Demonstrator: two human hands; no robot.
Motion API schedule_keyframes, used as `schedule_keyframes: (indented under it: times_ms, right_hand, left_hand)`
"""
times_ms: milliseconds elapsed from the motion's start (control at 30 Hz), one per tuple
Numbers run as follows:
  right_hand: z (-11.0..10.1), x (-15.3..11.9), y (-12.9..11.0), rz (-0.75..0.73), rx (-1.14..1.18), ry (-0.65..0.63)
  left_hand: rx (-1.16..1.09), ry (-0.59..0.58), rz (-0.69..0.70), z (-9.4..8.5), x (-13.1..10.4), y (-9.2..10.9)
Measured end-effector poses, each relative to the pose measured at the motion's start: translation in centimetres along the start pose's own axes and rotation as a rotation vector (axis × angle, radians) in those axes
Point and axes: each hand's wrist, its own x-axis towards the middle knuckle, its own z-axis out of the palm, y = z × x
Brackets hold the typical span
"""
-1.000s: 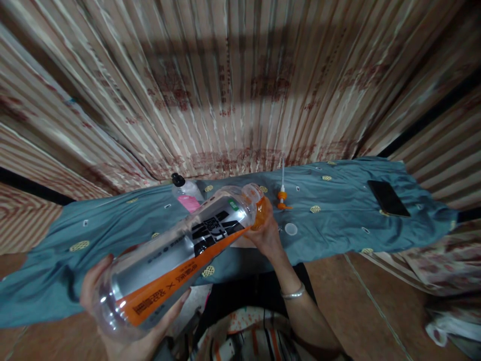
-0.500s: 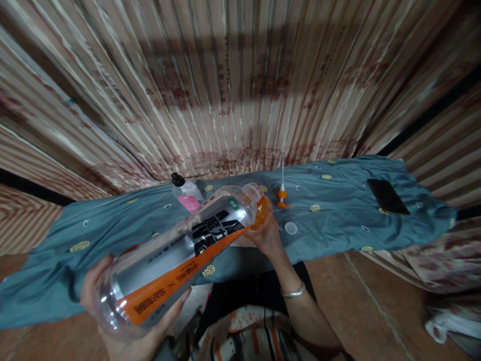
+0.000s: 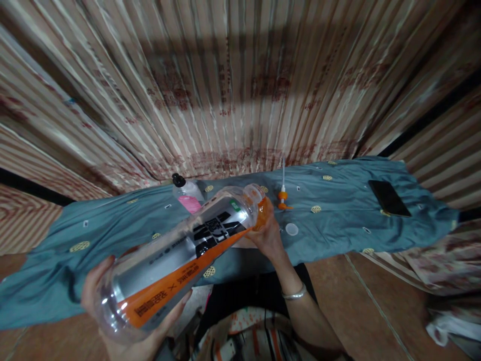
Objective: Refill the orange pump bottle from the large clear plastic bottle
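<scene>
Apparently, pouring is in hand: across the near edge of the cloth [image 3: 330, 235], the left hand [image 3: 130, 348] spreads fingers round the tilted bottle [image 3: 180, 260]; the right hand [image 3: 267, 238] curls its fingers about the orange container [image 3: 263, 213]. Next calls for steady tilting.

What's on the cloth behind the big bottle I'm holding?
A black-topped bottle shows there. The big bottle covers its lower end and some cloth, so anything else there is hidden.
</scene>
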Motion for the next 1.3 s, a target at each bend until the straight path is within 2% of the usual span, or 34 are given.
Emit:
schedule_keyframes:
  times_ms: [100, 267, 367, 400, 433, 500, 567, 867, 933, 1000, 1033, 1067, 1300]
  right_hand:
    - [0.1, 0.0, 0.3, -0.007, -0.004, 0.007]
    - [-0.1, 0.0, 0.2, -0.012, -0.037, 0.002]
    - [-0.2, 0.0, 0.0, -0.012, -0.047, -0.004]
    - [-0.2, 0.0, 0.0, -0.007, -0.047, -0.003]
    - [-0.2, 0.0, 0.0, -0.002, -0.046, -0.002]
    - [-0.2, 0.0, 0.1, 0.007, -0.039, -0.001]
    - [-0.1, 0.0, 0.1, 0.007, -0.031, 0.002]
    - [-0.4, 0.2, -0.5, -0.038, -0.039, -0.009]
    - [-0.5, 0.2, -0.7, -0.032, -0.031, -0.016]
    - [-0.5, 0.3, -0.9, -0.04, -0.023, -0.025]
    - [-0.5, 0.3, -1.0, -0.047, -0.018, -0.028]
    - [-0.4, 0.3, -1.1, -0.052, -0.013, -0.031]
    - [-0.1, 0.1, -0.9, -0.042, -0.021, 0.008]
  left_hand:
    - [0.016, -0.017, -0.161, -0.1, -0.4, 0.3]
    - [-0.017, 0.036, -0.27, 0.1, -0.4, 0.9]
    - [-0.023, 0.088, -0.178, 0.5, 0.2, 1.4]
    - [-0.026, 0.073, -0.163, 0.6, 0.4, 1.5]
    - [-0.04, 0.142, -0.163, 0.6, 0.6, 1.6]
    - [-0.023, 0.055, -0.108, 0.5, 0.8, 1.7]
    - [-0.026, 0.032, -0.101, 0.4, 0.8, 1.7]
    - [-0.022, 0.072, -0.147, 0.5, 0.3, 2.2]
    - [-0.004, 0.07, -0.17, 0.5, 0.0, 2.1]
    - [0.011, 0.024, -0.261, 0.4, -0.1, 2.2]
    - [0.008, 0.062, -0.235, 0.4, -0.1, 2.3]
    - [0.008, 0.04, -0.252, 0.4, 0.0, 2.4]
    - [-0.044, 0.097, -0.135, 1.0, 1.1, 2.6]
